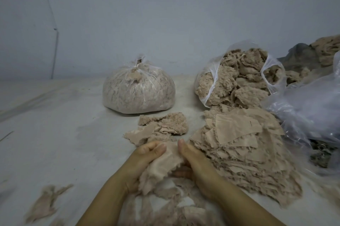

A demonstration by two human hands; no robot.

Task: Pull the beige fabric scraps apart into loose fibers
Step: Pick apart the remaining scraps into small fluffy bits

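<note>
- Scrap in hand (166, 161): 1 beige fabric piece, lower centre of frame, held up between both hands above the pale floor covering (55, 133); edges already frayed and fuzzy.
- Left hand (145, 159): fingers curled, thumb pressed on the scrap's left edge, pinching it.
- Right hand (195, 163): thumb on the scrap's right edge, fingers curled beneath, gripping it.
- Handling, judged: very light, limp, no stiffness; weave looks loose and likely to shed threads. Best held at 2 opposite frayed edges, close together, and drawn apart.
- Stack of flat scraps (239, 144): right of centre, just beside the right hand, not yet shredded.
- Small heap (163, 126): centre, part scrap, part fluff.
- Open bag (237, 86): upper right, clear plastic, full of fluffy beige pieces.
- Tied bag (138, 89): upper centre, full of beige fluff.
- Loose tufts (46, 201): lower left.
</note>
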